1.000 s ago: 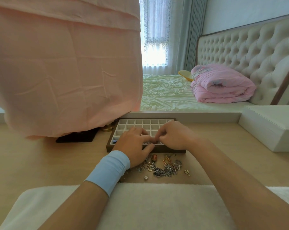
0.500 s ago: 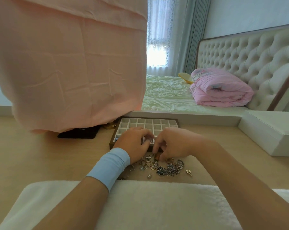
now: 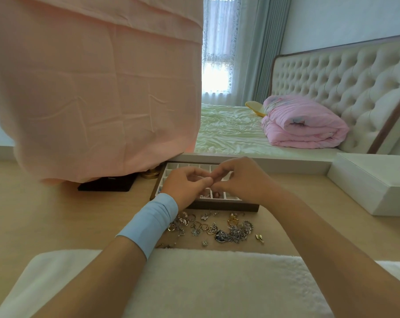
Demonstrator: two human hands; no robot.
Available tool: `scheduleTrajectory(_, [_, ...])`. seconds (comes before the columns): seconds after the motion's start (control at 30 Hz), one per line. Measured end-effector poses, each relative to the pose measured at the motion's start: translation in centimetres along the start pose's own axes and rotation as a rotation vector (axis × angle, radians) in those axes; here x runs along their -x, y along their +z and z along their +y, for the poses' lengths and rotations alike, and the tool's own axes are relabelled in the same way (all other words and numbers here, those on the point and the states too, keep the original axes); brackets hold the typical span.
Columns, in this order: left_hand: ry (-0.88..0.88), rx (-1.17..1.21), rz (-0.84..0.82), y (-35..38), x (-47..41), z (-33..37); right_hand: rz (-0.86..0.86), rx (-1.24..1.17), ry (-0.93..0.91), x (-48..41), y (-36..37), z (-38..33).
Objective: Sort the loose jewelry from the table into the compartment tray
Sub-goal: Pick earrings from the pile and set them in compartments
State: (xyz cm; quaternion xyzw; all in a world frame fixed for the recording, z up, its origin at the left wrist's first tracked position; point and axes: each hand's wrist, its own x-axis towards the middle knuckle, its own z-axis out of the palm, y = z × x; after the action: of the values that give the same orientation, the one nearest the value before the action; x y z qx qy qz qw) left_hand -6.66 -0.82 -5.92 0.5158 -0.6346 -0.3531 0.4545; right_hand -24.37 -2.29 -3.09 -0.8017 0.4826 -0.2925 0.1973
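Jewelry (image 3: 233, 231) — tangled silver, gold, tray (image 3: 226, 206) behind

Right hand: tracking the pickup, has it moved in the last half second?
Yes: the right hand went from the jewelry pile back over the compartment tray.

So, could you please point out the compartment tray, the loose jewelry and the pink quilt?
compartment tray (image 3: 229, 207), head view, on its dark front wall.
loose jewelry (image 3: 234, 231), head view, on the tangled silver cluster.
pink quilt (image 3: 304, 125), head view, on its folded middle.
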Motion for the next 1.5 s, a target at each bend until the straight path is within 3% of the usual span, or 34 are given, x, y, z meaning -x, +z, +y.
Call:
scheduleTrajectory(0.1, [-0.064,0.084,0.086,-0.3,-0.3,-0.8,0.005,0.097,0.034,-0.2,0.0,0.8])
scheduleTrajectory(0.2, [-0.055,0.079,0.116,-0.4,-0.4,-1.1,-0.118,0.398,0.063,-0.4,0.2,0.6])
scheduleTrajectory(0.33, [-0.032,0.068,0.117,0.1,-0.2,-0.8,-0.259,0.594,0.073,-1.4,0.6,-0.3])
scheduleTrajectory(0.5, [-0.023,0.069,0.132,0.0,-0.3,-0.9,-0.272,0.739,0.148,-2.7,0.9,-1.6])
scheduleTrajectory(0.67, [-0.029,0.078,0.136,-0.3,-0.4,-1.0,-0.281,0.898,0.078,-3.4,1.7,-2.3])
scheduleTrajectory(1.07, [0.019,0.049,0.114,-0.4,-0.2,-1.0,-0.376,0.928,0.040,-3.8,1.4,-2.3])
scheduleTrajectory(1.27, [0.032,0.051,0.121,-0.5,-0.2,-0.9,-0.384,0.787,-0.066,-3.7,-0.5,-1.3])
scheduleTrajectory(1.5, [0.043,0.036,0.135,-0.3,-0.1,-0.9,-0.407,0.812,0.066,-3.6,0.0,-1.6])
